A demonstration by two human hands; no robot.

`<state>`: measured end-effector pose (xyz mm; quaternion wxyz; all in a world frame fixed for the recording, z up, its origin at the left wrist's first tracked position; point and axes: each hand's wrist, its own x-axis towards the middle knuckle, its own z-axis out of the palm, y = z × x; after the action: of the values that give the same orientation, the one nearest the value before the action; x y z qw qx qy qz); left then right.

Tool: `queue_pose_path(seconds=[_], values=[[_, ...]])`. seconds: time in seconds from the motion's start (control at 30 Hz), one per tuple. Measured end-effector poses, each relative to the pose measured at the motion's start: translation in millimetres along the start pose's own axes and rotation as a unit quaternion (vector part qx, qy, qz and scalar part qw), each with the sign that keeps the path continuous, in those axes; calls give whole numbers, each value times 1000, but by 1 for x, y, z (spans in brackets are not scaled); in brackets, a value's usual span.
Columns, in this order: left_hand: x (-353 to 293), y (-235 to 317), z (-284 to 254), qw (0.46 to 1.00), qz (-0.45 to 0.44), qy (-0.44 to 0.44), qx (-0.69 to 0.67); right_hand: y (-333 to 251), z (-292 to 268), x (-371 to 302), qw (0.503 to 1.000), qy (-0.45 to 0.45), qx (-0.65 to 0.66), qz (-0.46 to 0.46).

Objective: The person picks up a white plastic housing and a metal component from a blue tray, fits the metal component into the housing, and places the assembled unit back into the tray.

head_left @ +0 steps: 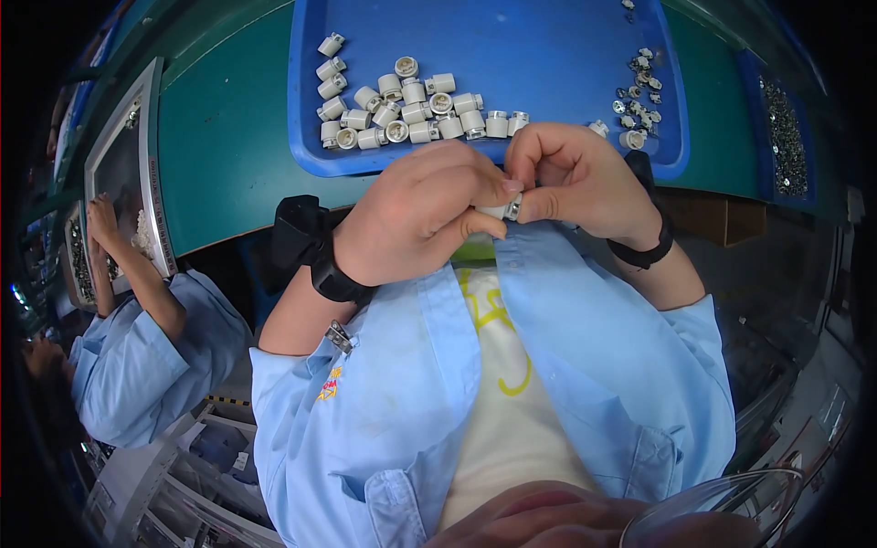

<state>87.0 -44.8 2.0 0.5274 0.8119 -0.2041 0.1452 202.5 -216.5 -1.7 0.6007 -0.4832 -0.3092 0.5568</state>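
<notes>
At the frame's centre, the left hand (425,205) pinches a white socket (491,211); the right hand (585,178) holds its metal end (514,208) with narrowed fingertips. Such a fingertip grip could slip, dropping it outside the blue tray (548,55).

1 cylinder (494,211) between my left hand (411,215) and right hand (589,178), near the tray's (530,46) front edge.
Before me on the workbench (228,183), that tray has cylinders (417,112) at its left and near side, small parts (637,108) along its right; a 2nd tray (753,100) lies farther right. Off to my left, 1 co-worker (160,356) reaches over a frame (157,183).
</notes>
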Motion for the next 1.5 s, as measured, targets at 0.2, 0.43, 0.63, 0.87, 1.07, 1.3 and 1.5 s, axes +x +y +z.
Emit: queue_pose_path(seconds=[0.2, 0.43, 0.63, 0.87, 1.07, 1.3, 1.5], values=[[5, 1, 1, 998, -4, 42, 53, 6, 4, 3, 997, 42, 57, -37], [6, -8, 6, 983, -18, 181, -21, -4, 12, 10, 977, 70, 7, -202], [6, -11, 2, 982, -32, 180, -53, -16, 16, 14, 976, 105, -63, -182], [-1, -28, -40, 958, -165, 181, 149, -139, -81, 103, 726, 212, -553, -350], [-1, -50, -52, 947, -192, 183, 180, -181, -267, 246, 536, 399, -743, -34], [12, -57, -65, 953, -221, 154, 139, -134, -490, 326, 444, 434, -779, 94], [8, -53, -59, 948, -233, 159, 146, -170, -412, 285, 270, 195, -902, -274]])
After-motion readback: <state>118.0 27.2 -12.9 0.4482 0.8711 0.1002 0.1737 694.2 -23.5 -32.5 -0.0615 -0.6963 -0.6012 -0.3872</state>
